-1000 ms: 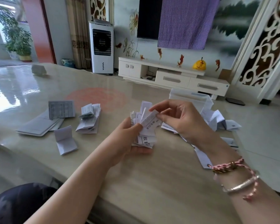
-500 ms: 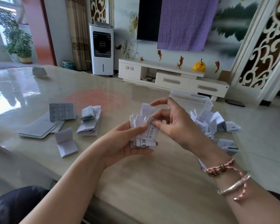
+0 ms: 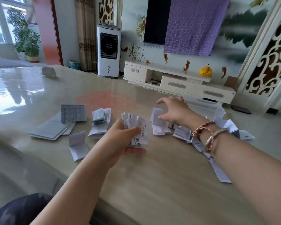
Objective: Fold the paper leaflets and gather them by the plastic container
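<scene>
Left hand grips a bundle of folded leaflets; right hand reaches out with open fingers.

In the middle of the frame the left hand holds a thick bundle of folded leaflets, thumb on top and fingers curled under it, just above the counter. To its right and a little higher, the right hand is stretched forward with the fingers spread and holds nothing; it hovers over a loose folded leaflet. Behind this hand, right of center, stands the clear plastic container, and a pile of leaflets lies just beside it under the wrist. At center left lie more folded leaflets and some flat sheets.
</scene>
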`<state>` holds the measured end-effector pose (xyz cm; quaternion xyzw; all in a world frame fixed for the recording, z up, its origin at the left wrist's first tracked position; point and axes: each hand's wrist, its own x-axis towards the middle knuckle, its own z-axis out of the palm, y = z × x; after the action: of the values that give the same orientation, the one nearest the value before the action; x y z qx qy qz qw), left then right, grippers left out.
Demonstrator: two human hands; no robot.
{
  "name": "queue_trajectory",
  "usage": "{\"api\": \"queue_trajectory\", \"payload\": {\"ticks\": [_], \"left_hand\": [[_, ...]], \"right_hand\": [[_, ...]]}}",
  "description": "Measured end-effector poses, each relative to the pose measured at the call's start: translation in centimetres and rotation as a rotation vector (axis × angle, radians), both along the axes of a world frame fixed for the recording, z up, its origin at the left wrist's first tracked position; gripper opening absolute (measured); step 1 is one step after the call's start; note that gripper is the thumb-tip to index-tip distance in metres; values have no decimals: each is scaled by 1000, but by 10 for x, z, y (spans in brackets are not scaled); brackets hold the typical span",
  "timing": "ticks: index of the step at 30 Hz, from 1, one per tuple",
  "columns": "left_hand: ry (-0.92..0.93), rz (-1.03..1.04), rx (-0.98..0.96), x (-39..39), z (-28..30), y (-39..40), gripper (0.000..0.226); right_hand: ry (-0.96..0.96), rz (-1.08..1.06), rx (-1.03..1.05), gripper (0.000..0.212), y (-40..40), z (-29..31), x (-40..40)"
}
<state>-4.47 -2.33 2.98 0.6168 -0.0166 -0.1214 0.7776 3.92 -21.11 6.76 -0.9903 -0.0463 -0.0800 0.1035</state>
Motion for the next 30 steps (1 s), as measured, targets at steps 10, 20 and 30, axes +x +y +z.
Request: {"api": "queue_trajectory", "payload": {"ticks": [10, 20, 30], "left_hand": [[85, 68, 13, 13, -4, 6, 32], [111, 98, -27, 14, -4, 1, 32], [135, 76, -47, 16, -5, 4, 32]], "right_hand": [[-39, 103, 211, 19, -3, 3, -7], [111, 247, 569, 12, -12, 24, -38], [-10, 324, 770, 19, -3, 23, -51]]}}
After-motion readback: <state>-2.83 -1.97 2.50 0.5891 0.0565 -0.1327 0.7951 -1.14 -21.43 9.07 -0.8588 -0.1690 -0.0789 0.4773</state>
